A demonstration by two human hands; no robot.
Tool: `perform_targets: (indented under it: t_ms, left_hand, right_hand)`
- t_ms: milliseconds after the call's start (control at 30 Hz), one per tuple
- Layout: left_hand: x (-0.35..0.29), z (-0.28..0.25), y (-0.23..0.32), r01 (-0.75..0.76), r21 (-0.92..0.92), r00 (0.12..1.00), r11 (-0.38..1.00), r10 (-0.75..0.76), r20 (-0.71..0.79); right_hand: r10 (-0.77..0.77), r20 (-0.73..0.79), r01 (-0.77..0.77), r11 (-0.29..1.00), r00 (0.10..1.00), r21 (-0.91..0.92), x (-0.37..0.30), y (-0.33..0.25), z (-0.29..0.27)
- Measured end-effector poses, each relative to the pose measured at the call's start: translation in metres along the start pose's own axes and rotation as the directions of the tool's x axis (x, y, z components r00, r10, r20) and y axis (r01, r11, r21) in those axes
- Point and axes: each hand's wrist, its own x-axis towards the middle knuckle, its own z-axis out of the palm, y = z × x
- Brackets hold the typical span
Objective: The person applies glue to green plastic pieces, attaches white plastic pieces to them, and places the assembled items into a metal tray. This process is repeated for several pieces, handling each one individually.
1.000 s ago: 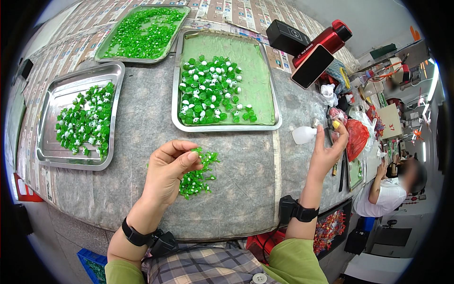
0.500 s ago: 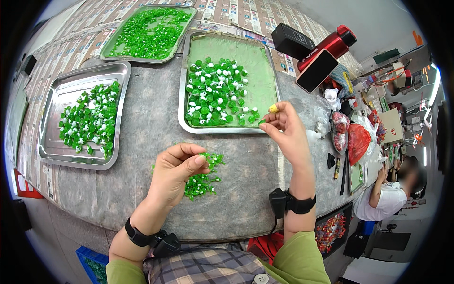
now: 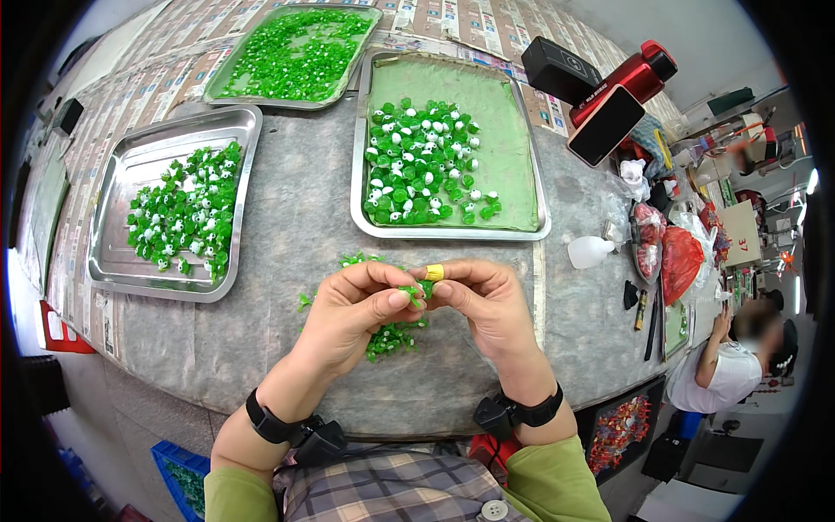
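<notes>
My left hand (image 3: 352,309) pinches a small green plastic piece (image 3: 409,294) between thumb and fingertips. My right hand (image 3: 487,304), with yellow tape on a finger, closes on a green bead-like piece (image 3: 426,289). Both pieces meet at my fingertips; whether they are joined I cannot tell. Below lies a loose pile of small green pieces (image 3: 391,339), partly hidden by my hands. Beyond is a metal tray lined in pale green (image 3: 513,157), with round green and white beads (image 3: 417,165) in it.
A metal tray (image 3: 117,209) of green and white pieces stands at left, another tray (image 3: 370,43) of tiny green parts behind. At right are a phone (image 3: 606,125), a red flask (image 3: 631,78), a black box (image 3: 561,68), a white bottle (image 3: 590,252) and red bags (image 3: 681,261). A person (image 3: 726,370) sits far right.
My right hand has come back from the lined tray's near edge to meet my left hand, bringing a green piece. The view has shifted slightly.
</notes>
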Motion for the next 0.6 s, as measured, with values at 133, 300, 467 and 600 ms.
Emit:
perform_targets:
  t_ms: [133, 300, 467, 600]
  left_hand:
    - [0.0004, -0.0009, -0.0011, 0.005, -0.025, 1.0, 1.0, -0.006, -0.009]
    - [0.0009, -0.0017, -0.0024, -0.005, -0.016, 1.0, 1.0, 0.005, -0.003]
    - [0.0008, -0.0012, -0.0022, -0.025, -0.012, 1.0, 1.0, 0.025, -0.008]
    - [0.0001, -0.0008, -0.002, -0.028, -0.009, 1.0, 1.0, 0.028, 0.006]
  right_hand:
    - [-0.051, -0.057, 0.053, 0.998, 0.997, 0.036, 0.0, 0.0081, 0.0001]
    - [-0.028, -0.088, 0.034, 0.997, 0.996, 0.072, -0.0004, 0.0106, -0.0026]
    - [-0.048, -0.096, 0.051, 0.999, 0.994, 0.021, -0.0031, 0.0078, 0.0008]
    - [0.002, -0.045, -0.002, 1.0, 0.999, 0.006, -0.0016, 0.0047, -0.0005]
